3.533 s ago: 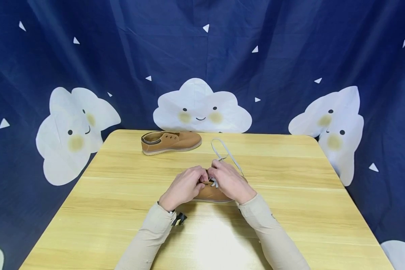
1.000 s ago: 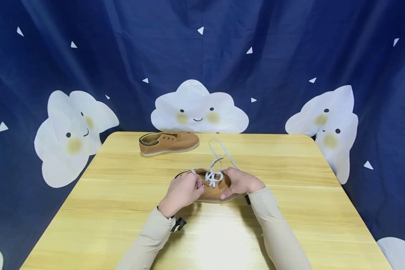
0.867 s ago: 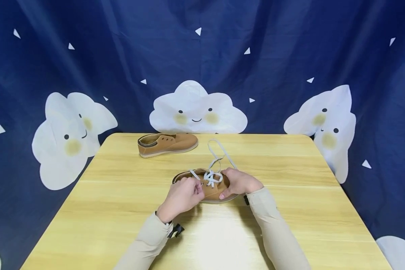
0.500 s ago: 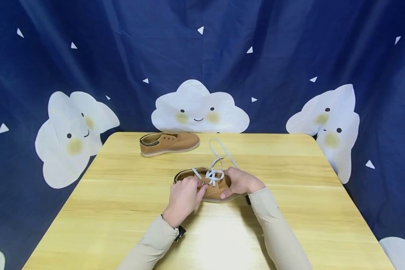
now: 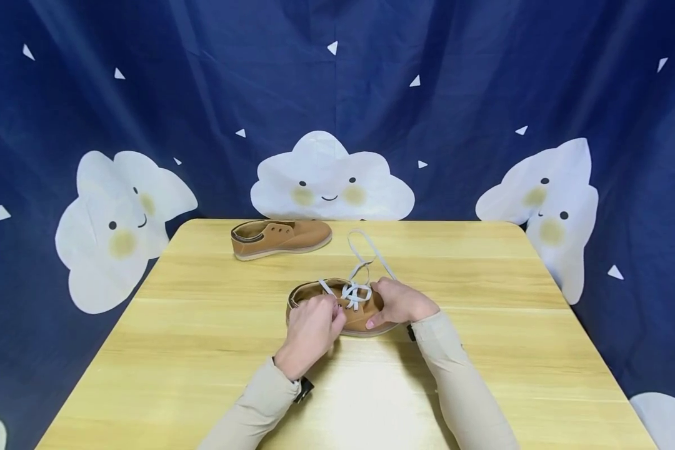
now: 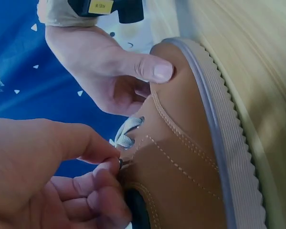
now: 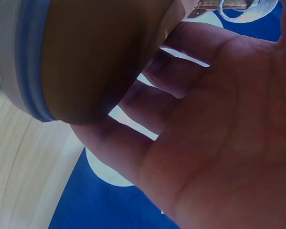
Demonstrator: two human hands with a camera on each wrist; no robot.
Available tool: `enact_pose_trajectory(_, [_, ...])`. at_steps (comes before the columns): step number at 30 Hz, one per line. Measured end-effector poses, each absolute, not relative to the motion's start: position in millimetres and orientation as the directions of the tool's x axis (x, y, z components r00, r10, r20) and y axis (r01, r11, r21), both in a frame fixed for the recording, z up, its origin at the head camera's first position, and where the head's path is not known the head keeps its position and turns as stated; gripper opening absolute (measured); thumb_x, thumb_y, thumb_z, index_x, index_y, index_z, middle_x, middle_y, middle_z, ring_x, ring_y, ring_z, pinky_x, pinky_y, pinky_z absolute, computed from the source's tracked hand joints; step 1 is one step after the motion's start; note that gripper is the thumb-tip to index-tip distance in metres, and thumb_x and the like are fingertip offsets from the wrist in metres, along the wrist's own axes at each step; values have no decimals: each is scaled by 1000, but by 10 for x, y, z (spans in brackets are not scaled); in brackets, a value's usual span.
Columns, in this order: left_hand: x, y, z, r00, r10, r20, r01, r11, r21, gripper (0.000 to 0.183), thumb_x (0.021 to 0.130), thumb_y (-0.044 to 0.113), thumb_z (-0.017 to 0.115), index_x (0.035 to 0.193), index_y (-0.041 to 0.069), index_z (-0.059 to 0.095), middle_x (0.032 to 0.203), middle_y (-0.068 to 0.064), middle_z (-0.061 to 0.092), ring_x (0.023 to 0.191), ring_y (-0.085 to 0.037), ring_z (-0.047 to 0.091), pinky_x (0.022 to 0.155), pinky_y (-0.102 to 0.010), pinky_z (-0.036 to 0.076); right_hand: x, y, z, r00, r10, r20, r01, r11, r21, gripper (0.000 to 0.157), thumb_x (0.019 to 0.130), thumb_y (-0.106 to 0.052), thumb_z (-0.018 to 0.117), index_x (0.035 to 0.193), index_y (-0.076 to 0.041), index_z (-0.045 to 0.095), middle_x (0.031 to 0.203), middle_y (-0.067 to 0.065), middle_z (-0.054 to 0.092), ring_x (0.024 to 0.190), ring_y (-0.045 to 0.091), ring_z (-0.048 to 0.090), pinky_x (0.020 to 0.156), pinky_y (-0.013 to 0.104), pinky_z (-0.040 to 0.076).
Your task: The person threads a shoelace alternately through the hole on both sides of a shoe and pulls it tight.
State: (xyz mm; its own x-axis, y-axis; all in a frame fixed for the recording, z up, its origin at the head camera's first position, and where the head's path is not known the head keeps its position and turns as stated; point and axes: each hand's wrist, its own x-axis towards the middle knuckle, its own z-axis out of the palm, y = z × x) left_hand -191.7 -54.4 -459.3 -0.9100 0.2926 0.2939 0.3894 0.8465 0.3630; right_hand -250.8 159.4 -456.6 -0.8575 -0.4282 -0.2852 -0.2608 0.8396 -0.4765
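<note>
A tan lace-up shoe (image 5: 355, 322) stands side-on near the table's middle, toe to the right. White shoelace (image 5: 357, 293) crosses its front eyelets; a stretch lies over the opening's edge. My right hand (image 5: 406, 302) grips the toe, thumb on the near side; the right wrist view has the other fingers along the toe (image 7: 90, 62). At the eyelet nearest the opening, thumb and index finger of my left hand (image 5: 313, 326) pinch the lace's end, mostly hidden by the fingertips. In the left wrist view a small dark tip shows between fingertips and leather (image 6: 181, 138).
A second tan shoe (image 5: 292, 240), its eyelets unlaced, stands at the table's back left. A long loop of lace (image 5: 378, 253) trails over the wooden table (image 5: 472, 275) behind the first shoe. A blue curtain with clouds (image 5: 332, 181) hangs behind the table.
My right hand has moved from the laces to the toe and stayed there. The left hand has shifted slightly and turned at the rear eyelet, its fingers closing over a tip seen half a second ago.
</note>
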Motion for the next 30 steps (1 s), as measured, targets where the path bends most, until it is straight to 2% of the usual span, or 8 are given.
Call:
enact_pose_trajectory(5, [-1862, -520, -4570, -905, 284, 316, 386, 862, 330, 38, 92, 15, 67, 60, 21, 46, 60, 8, 48, 55, -10, 47, 45, -26, 38, -2505, 1590, -4558, -858, -433, -276, -270, 838, -474, 59, 75, -34, 93, 116, -3, 65, 110, 8, 65, 101, 20, 61, 96, 41, 52])
enact_pose_trajectory(11, [-1856, -477, -4604, -884, 305, 354, 397, 890, 224, 31, 94, 16, 66, 66, 16, 53, 60, 3, 55, 53, -17, 57, 42, -31, 40, -2500, 1597, -4556, -859, -422, -289, -247, 837, -488, 82, 75, -34, 93, 138, 7, 58, 134, 20, 63, 127, 32, 61, 110, 45, 49])
enact_pose_trajectory(16, [-1906, -492, -4693, -874, 286, 392, 390, 895, 217, 32, 97, 21, 66, 67, 16, 56, 56, 2, 55, 45, -15, 49, 39, -28, 30, -2488, 1630, -4514, -845, -478, -240, -300, 795, -528, 93, 79, -34, 90, 148, 11, 46, 146, 25, 56, 137, 38, 54, 115, 49, 45])
enact_pose_trajectory(20, [-1929, -522, -4722, -870, 281, 406, 399, 885, 242, 35, 98, 23, 67, 65, 18, 56, 53, 5, 50, 44, -10, 40, 38, -25, 26, -2451, 1576, -4417, -861, -506, 46, -438, 694, -571, 65, 88, -26, 84, 140, 4, 58, 134, 17, 63, 126, 33, 60, 106, 49, 50])
enact_pose_trajectory(23, [-1938, -536, -4716, -875, 280, 394, 394, 886, 245, 36, 98, 24, 68, 64, 20, 55, 53, 7, 47, 44, -9, 38, 38, -24, 25, -2403, 1445, -4342, -819, -503, 276, -568, 642, -515, 37, 91, -18, 80, 123, -2, 71, 117, 11, 67, 109, 28, 63, 95, 43, 54])
enact_pose_trajectory(25, [-1946, -544, -4712, -883, 271, 382, 382, 889, 252, 37, 98, 25, 68, 64, 21, 54, 53, 7, 45, 45, -10, 38, 39, -25, 26, -2364, 1344, -4330, -783, -519, 342, -621, 645, -444, 21, 92, -15, 78, 111, -5, 76, 106, 6, 68, 97, 21, 63, 85, 35, 55])
enact_pose_trajectory(28, [-1950, -554, -4705, -899, 259, 353, 365, 889, 278, 38, 99, 27, 67, 64, 22, 53, 54, 8, 43, 45, -10, 39, 39, -26, 25, -2325, 1220, -4366, -749, -565, 344, -662, 658, -360, 2, 92, -13, 77, 94, -12, 78, 90, -1, 64, 82, 14, 58, 73, 26, 52])
enact_pose_trajectory(30, [-1953, -561, -4714, -906, 255, 337, 358, 886, 294, 39, 99, 27, 65, 63, 22, 51, 53, 8, 42, 45, -10, 38, 39, -26, 25, -2309, 1163, -4408, -751, -571, 331, -659, 675, -331, 4, 92, -11, 77, 90, -15, 78, 86, -4, 61, 78, 11, 56, 69, 23, 50])
